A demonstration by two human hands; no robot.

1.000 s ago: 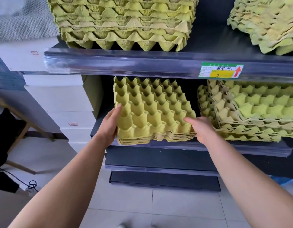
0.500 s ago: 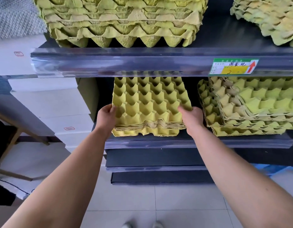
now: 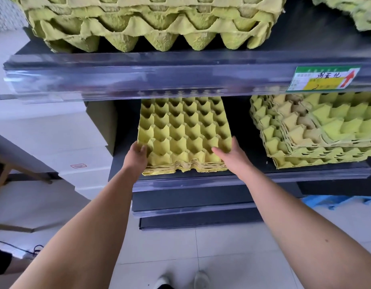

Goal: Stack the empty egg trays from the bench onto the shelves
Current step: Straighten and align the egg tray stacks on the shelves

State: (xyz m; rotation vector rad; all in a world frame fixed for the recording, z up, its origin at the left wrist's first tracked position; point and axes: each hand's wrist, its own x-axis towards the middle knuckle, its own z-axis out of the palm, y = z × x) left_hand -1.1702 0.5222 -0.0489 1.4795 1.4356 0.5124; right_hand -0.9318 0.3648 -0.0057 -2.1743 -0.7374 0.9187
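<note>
**Trays on middle shelf, both hands at front corners**

I've got the tray stack (image 3: 184, 138) at frame centre, resting on the middle shelf (image 3: 243, 180), long axis running straight back under the upper shelf (image 3: 138, 78). Left hand (image 3: 137, 157) pinches the front-left corner, thumb on top, fingers underneath and hidden. Right hand (image 3: 232, 156) lies loosely spread on the front-right corner, fingers over the cups; can't tell if it's gripping. Stack lies directly ahead of both grips, equally near. Front edge sits near the shelf lip, so next I'd judge a straight push back. Other stack (image 3: 313, 132) at right, well apart.
</note>
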